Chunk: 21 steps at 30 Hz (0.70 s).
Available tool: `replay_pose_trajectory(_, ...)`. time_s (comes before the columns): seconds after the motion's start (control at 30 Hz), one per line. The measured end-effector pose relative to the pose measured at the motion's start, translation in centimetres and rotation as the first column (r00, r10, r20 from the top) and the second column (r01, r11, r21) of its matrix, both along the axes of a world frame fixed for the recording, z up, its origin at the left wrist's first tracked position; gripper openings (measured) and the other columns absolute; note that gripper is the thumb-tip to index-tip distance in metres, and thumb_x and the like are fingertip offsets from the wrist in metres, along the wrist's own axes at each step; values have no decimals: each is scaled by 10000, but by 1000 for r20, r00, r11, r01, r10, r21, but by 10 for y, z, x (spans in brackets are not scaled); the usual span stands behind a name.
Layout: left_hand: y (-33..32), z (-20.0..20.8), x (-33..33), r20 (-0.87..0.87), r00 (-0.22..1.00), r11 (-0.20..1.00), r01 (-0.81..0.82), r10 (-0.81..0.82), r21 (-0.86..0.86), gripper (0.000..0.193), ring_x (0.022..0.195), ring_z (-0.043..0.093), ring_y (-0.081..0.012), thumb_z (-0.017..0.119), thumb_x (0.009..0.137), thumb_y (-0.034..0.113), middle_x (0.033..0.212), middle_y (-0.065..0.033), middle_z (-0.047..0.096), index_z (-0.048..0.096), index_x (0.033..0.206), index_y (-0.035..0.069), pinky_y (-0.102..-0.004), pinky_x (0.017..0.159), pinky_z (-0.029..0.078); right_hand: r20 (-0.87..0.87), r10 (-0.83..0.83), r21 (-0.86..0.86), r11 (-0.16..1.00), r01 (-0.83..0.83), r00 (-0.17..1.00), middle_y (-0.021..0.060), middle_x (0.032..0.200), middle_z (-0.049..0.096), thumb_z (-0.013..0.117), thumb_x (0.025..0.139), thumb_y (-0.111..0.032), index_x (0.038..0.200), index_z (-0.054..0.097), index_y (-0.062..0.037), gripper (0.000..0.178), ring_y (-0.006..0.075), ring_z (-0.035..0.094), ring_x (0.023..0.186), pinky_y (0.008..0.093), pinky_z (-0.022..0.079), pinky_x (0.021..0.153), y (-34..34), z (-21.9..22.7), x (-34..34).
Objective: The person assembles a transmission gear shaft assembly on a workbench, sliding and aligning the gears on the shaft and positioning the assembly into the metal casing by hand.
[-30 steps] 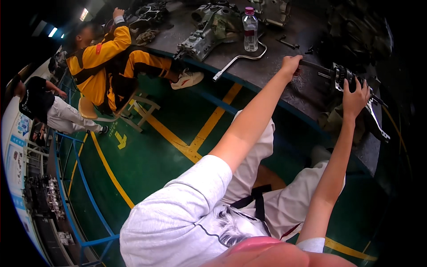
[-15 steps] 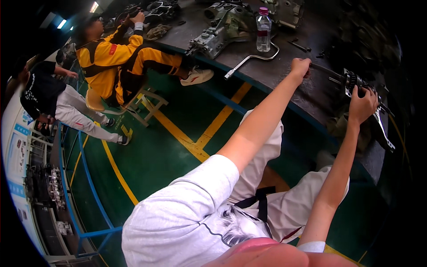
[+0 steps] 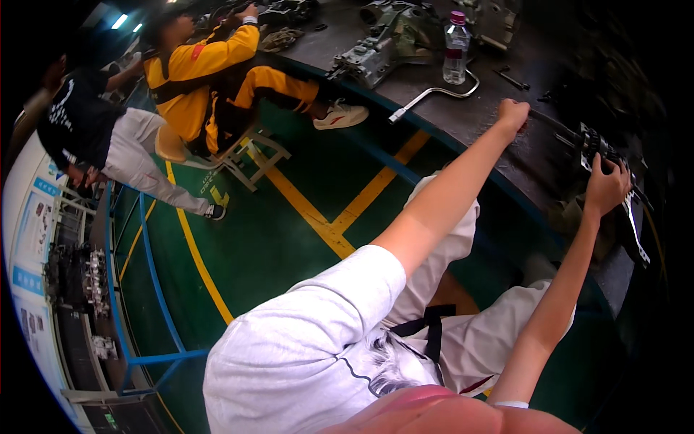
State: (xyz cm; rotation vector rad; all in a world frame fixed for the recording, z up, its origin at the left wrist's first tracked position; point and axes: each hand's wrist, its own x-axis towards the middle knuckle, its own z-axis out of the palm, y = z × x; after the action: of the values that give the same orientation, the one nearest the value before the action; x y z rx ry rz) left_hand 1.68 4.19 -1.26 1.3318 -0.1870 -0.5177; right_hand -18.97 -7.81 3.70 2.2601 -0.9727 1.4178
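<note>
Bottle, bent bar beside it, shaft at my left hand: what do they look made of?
The bottle looks like clear, glossy plastic: it's see-through. The bent bar seems polished metal, perhaps chromed, since it gleams silver. The shaft, dark grey, is probably dull metal; shadow hides more.

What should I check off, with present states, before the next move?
1. Left hand on the shaft: ok, closed around its end.
2. Right hand at the gears: ok, fingers against them.
3. Right hand's grip firm: cannot tell.
4. Bottle upright, capped, apart from both hands: ok.
5. Bent bar well inside the table edge: not ok, one end lies at it.
</note>
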Motion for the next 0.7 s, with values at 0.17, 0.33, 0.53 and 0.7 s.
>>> replay_pose_trajectory(0.17,-5,-3,3,-110,994,997,16,-25,-77,93,460,550,-196,541,731,127,576,-80,519,541,747,35,-331,418,423,2,-22,-27,999,22,1000,104,1045,633,686,744,-393,796,703,-85,314,285,552,1031,388,439,882,-17,-4,-3)
replay_pose_trajectory(0.33,-4,-6,6,-114,993,995,18,-29,-102,116,431,546,-232,529,715,112,616,-122,556,535,707,-4,-367,395,429,9,-12,12,1000,12,1000,88,1048,637,676,751,-408,805,704,-96,318,278,551,1038,390,439,881,-16,-9,0)
replay_pose_trajectory(0.53,-12,-4,-5,489,808,901,-423,328,95,222,684,619,-370,601,698,180,725,-235,611,569,701,-39,-410,628,496,2,-10,25,1000,10,1000,77,1036,641,671,751,-421,813,703,-110,319,280,555,1026,387,441,873,-26,-13,0)
replay_pose_trajectory(0.7,-7,2,-10,431,850,928,-366,302,71,285,744,627,-376,619,672,207,753,-266,620,596,711,-74,-400,686,493,10,12,43,999,-12,1000,79,1003,643,672,750,-423,822,700,-105,327,282,568,987,384,444,857,-26,-12,1)
